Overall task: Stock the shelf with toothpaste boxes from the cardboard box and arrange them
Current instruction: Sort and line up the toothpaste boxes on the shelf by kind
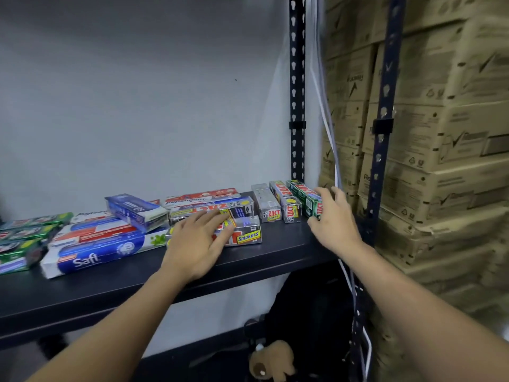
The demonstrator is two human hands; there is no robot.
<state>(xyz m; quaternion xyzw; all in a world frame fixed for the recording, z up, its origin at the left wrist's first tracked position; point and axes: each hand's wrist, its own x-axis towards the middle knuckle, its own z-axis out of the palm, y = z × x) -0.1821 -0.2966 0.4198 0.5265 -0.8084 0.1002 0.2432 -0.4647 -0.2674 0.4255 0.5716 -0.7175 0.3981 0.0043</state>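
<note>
Several toothpaste boxes lie on the dark shelf (286,244). My left hand (198,238) rests with straight fingers on a silver Zact Smokers box (246,234) lying crosswise at mid-shelf. My right hand (333,216) touches the side of a green Zact box (305,198), the rightmost of three boxes lined up end-on, next to two silver Zact boxes (285,201). A blue box (136,209) lies tilted on a pile. A white and blue Safi box (96,253) lies at the front left. Green boxes (24,235) sit at the far left.
Dark slotted shelf posts (297,106) stand at the right, with white cables (329,128) hanging beside them. Stacked cardboard cartons (440,133) fill the right side. A dark bag and a brown plush toy (271,359) sit below the shelf. A grey wall is behind.
</note>
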